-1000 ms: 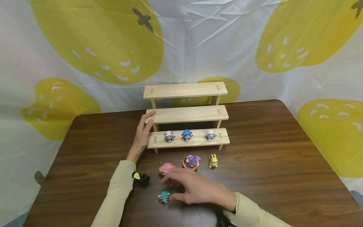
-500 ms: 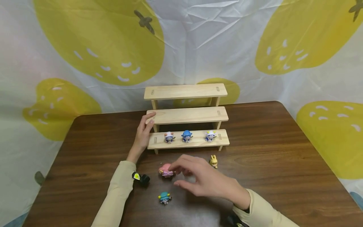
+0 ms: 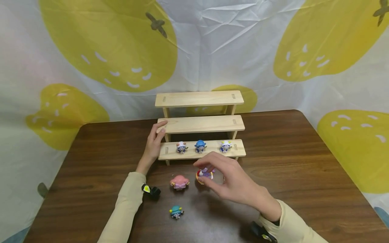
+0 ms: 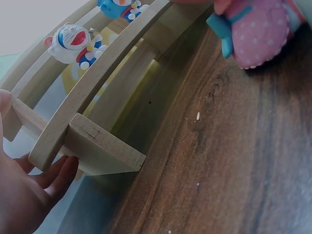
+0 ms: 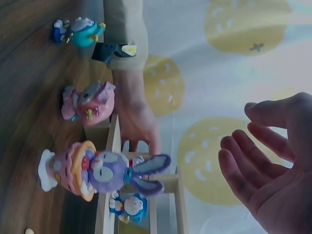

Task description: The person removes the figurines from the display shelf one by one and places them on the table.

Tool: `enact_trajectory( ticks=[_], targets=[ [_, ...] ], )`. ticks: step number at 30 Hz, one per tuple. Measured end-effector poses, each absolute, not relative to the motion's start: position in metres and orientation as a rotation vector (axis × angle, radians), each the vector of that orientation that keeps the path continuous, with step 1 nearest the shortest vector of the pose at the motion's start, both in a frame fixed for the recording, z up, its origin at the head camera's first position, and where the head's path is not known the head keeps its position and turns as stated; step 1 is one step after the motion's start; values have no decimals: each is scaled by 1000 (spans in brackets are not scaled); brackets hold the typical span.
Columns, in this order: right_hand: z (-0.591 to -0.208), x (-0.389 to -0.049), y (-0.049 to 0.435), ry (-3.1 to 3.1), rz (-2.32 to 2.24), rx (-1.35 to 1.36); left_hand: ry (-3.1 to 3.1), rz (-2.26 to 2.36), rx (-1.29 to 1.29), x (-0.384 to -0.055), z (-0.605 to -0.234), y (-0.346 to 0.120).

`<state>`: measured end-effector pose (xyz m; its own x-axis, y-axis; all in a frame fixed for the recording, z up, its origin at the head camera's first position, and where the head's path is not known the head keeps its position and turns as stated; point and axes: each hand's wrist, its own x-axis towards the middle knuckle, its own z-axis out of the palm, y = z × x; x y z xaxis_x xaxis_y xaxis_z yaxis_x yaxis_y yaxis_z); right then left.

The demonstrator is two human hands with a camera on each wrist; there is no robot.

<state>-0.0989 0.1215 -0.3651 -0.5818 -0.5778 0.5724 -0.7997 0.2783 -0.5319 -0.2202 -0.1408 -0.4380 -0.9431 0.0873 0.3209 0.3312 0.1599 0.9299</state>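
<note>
At the left end of a three-tier wooden display stand (image 3: 200, 124), my left hand (image 3: 152, 146) grips the edge; the left wrist view shows its fingers (image 4: 63, 180) curled behind the end. My right hand (image 3: 234, 180) hovers with bent, parted fingers and holds nothing. Below it in the head view, partly covered, is a purple rabbit figurine (image 3: 205, 174) in a cup; the right wrist view shows the rabbit (image 5: 107, 171) upright. A pink-hooded figurine (image 3: 179, 182) and a teal-hatted figurine (image 3: 176, 212) stand on the table to its left.
The lowest tier carries a white figurine with orange horns (image 3: 181, 147), a blue figurine (image 3: 200, 146) and a white figurine with yellow horns (image 3: 225, 146). The stand is on a dark wooden table (image 3: 288, 152), before a patterned cloth (image 3: 212, 44).
My right hand has moved right and up from between the teal and pink figurines to over the purple rabbit, now covering the yellow rabbit figurine. The left hand has stayed on the stand.
</note>
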Motion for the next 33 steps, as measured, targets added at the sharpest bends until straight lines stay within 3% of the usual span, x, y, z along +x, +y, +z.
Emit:
enact_trajectory(
  ticks=[33],
  targets=[
    [-382,-126,162,-2334,1029,791,-2225,-1895,-399,-218,-438,-142]
  ],
)
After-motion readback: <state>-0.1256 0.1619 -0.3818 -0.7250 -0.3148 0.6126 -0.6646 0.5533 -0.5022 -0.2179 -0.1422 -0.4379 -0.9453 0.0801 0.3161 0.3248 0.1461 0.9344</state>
